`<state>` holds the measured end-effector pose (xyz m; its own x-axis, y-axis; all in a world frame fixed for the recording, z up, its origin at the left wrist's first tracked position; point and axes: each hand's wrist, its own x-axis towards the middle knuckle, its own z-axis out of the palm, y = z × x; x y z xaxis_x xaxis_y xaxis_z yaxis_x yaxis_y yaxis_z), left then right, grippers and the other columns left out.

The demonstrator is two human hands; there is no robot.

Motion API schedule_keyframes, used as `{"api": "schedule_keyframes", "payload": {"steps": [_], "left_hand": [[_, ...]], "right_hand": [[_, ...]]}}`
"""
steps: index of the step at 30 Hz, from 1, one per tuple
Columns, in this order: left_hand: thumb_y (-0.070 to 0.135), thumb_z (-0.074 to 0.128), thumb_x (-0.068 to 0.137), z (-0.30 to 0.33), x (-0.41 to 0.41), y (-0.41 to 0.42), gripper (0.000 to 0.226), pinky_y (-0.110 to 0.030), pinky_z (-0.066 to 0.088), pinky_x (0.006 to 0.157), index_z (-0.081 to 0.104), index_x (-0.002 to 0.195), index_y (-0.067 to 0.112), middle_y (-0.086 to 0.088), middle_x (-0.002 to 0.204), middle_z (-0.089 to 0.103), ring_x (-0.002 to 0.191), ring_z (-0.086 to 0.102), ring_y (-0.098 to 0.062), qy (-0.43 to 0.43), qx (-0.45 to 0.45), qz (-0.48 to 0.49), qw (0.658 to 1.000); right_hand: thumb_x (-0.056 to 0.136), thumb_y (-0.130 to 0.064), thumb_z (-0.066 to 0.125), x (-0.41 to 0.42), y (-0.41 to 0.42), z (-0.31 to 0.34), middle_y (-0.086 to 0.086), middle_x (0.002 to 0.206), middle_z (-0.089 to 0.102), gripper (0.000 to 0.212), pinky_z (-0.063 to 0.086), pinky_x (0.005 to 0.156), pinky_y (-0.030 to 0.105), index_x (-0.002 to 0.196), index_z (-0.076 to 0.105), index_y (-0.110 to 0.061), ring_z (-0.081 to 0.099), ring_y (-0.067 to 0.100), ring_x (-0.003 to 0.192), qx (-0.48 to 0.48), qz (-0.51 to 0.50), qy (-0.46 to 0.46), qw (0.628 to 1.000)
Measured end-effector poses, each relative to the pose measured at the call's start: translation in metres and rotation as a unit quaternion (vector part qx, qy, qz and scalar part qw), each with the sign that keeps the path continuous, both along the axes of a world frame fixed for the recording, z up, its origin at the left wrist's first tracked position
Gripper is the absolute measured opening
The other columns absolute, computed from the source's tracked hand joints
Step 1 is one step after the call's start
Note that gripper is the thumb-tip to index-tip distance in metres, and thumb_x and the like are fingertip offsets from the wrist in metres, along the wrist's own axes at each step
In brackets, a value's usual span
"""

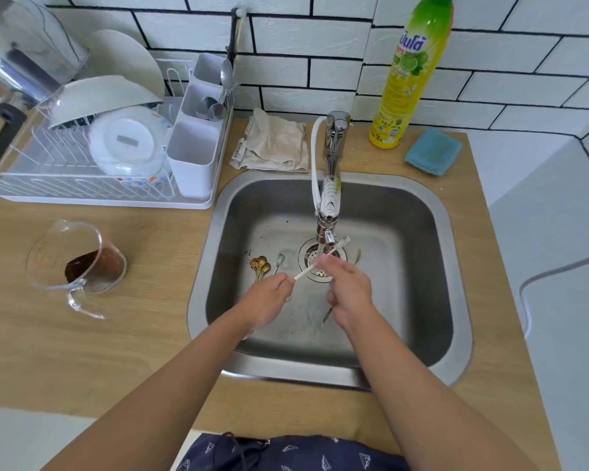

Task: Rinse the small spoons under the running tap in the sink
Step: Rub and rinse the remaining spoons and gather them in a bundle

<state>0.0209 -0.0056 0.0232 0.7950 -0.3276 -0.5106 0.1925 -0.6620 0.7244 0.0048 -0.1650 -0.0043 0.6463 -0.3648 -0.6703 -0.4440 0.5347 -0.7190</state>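
Navy patterned shorts (pixel 286 453) fill the bottom edge of my head view. Above them, my left hand (pixel 269 302) pinches the end of a white spoon (pixel 320 260), which slants up under the tap (pixel 329 205), in the water stream. My right hand (pixel 349 294) is curled round another small utensil (pixel 327 312); its fingertips touch the white spoon's stem. Several gold spoons (pixel 261 265) and a silver one (pixel 279 261) lie on the sink (pixel 422 232) floor, left of the drain (pixel 315 258).
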Motion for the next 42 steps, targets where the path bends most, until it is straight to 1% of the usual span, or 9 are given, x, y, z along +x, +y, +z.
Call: {"api": "schedule_keyframes", "payload": {"steps": [7,12,16,21,27,33,35,37,42], "left_hand": [[0.036,0.033,0.108,0.008,0.000,-0.003,0.038,-0.034,0.039,0.071,0.057,0.092,0.011,-0.003,0.084,0.056,0.079,0.049,-0.018,-0.021,0.020,-0.032,0.999],[0.033,0.031,0.108,0.008,0.000,-0.002,0.035,-0.032,0.036,0.063,0.055,0.091,0.013,-0.003,0.079,0.052,0.071,0.045,-0.016,-0.026,0.039,-0.055,0.997],[0.037,0.031,0.106,0.003,-0.002,-0.005,0.036,-0.034,0.037,0.064,0.052,0.084,0.018,-0.001,0.078,0.052,0.072,0.046,-0.017,-0.007,0.035,-0.032,0.999],[0.036,0.035,0.098,-0.007,-0.001,0.004,0.033,-0.029,0.029,0.053,0.045,0.072,0.019,0.002,0.067,0.041,0.058,0.035,-0.013,0.118,0.025,0.040,0.992],[0.081,0.026,0.086,-0.013,-0.003,0.025,0.068,-0.031,0.040,0.064,0.041,0.056,0.022,0.000,0.056,0.048,0.056,0.045,-0.017,0.194,0.077,0.037,0.977],[0.083,0.013,0.087,-0.017,-0.005,0.024,0.093,-0.033,0.038,0.083,0.064,0.124,0.015,-0.011,0.123,0.065,0.106,0.060,-0.024,0.085,0.179,-0.012,0.980],[0.085,0.020,0.084,-0.014,-0.002,0.025,0.082,-0.034,0.035,0.078,0.069,0.100,0.020,-0.009,0.099,0.067,0.088,0.061,-0.021,0.134,0.121,0.024,0.983],[0.084,0.029,0.081,-0.011,0.004,0.027,0.065,-0.032,0.024,0.061,0.039,0.057,0.025,-0.001,0.060,0.038,0.051,0.031,-0.015,0.211,0.040,0.039,0.976],[0.077,0.036,0.084,-0.017,0.014,0.022,0.060,-0.034,0.012,0.054,0.026,0.059,0.023,0.003,0.061,0.023,0.054,0.014,-0.017,0.281,-0.035,0.002,0.959]], "right_hand": [[0.080,-0.024,0.087,-0.014,0.017,-0.006,-0.011,0.054,0.057,0.008,0.023,0.036,0.021,0.077,0.080,-0.021,0.026,0.006,0.040,-0.028,0.140,-0.011,0.990],[0.087,-0.022,0.082,0.003,-0.005,-0.003,-0.007,0.058,0.061,0.014,0.019,0.036,0.021,0.077,0.079,-0.013,0.022,0.005,0.038,-0.011,0.004,-0.014,1.000],[0.089,-0.030,0.080,-0.013,0.009,-0.004,-0.010,0.054,0.048,0.017,0.021,0.036,0.021,0.084,0.082,-0.014,0.021,0.006,0.039,-0.045,0.103,-0.015,0.994],[0.089,-0.021,0.080,-0.010,-0.006,-0.005,0.005,0.088,0.067,0.014,0.022,0.036,0.020,0.101,0.076,-0.015,0.025,0.005,0.040,0.013,0.064,-0.032,0.997],[0.090,-0.028,0.079,-0.004,-0.010,-0.005,-0.002,0.090,0.069,0.014,0.032,0.042,0.017,0.099,0.070,-0.024,0.044,-0.001,0.045,-0.063,0.102,-0.054,0.991],[0.102,-0.037,0.061,0.004,0.003,-0.001,0.002,0.084,0.078,0.021,0.027,0.040,0.023,0.095,0.069,-0.018,0.028,0.007,0.041,-0.051,0.124,-0.025,0.991],[0.104,-0.032,0.059,0.005,0.000,0.000,0.004,0.082,0.078,0.018,0.025,0.037,0.021,0.099,0.067,-0.016,0.025,0.007,0.039,0.013,0.114,-0.046,0.992],[0.105,-0.029,0.059,0.004,-0.007,0.000,-0.002,0.080,0.073,0.017,0.027,0.036,0.018,0.107,0.069,-0.016,0.026,0.004,0.039,0.060,0.128,-0.075,0.987],[0.101,-0.025,0.065,0.004,-0.026,-0.001,-0.006,0.072,0.062,0.025,0.027,0.038,0.017,0.076,0.066,-0.025,0.030,0.002,0.039,0.007,0.107,-0.119,0.987]]}}
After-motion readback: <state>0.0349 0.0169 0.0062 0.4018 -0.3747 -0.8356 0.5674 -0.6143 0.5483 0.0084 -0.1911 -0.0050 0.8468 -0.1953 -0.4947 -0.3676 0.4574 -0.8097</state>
